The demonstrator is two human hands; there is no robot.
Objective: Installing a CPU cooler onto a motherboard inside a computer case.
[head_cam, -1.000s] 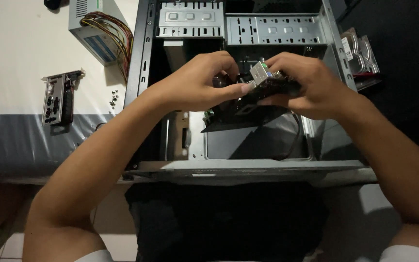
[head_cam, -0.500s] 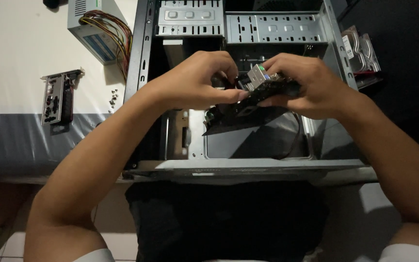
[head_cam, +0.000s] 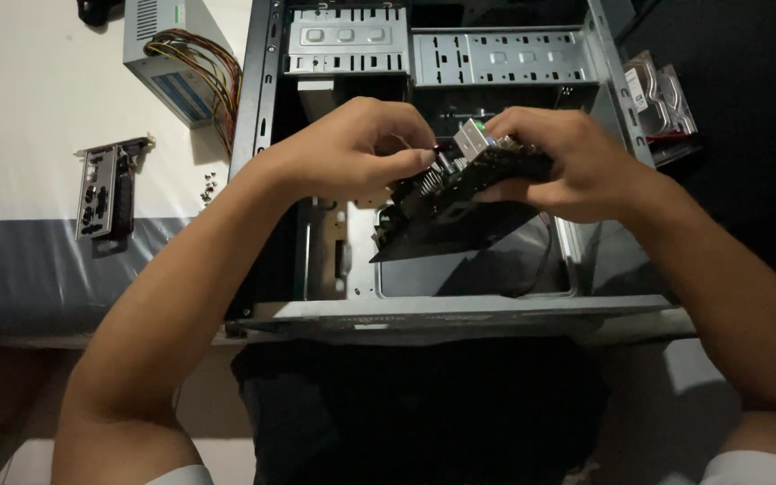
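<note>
While the open computer case lies on its side across the near edge of the bench, both hands meet above its hollow middle. The left hand pinches the left end of a dark circuit board with thumb and fingertips closed on it; the right hand grips the board's right end, fingers curled over the top. The board is tilted, held clear of the case floor, with a small silver block at its upper edge between the two hands.

Most of the bench top is white, with a grey band along its near edge. Toward the far left corner sits a grey power supply trailing coloured wires. Nearer the left edge lies a dark expansion card with a metal bracket, and a few tiny screws lie just beside the case. Past the case's right side the room is dark; a packaged part rests there.
</note>
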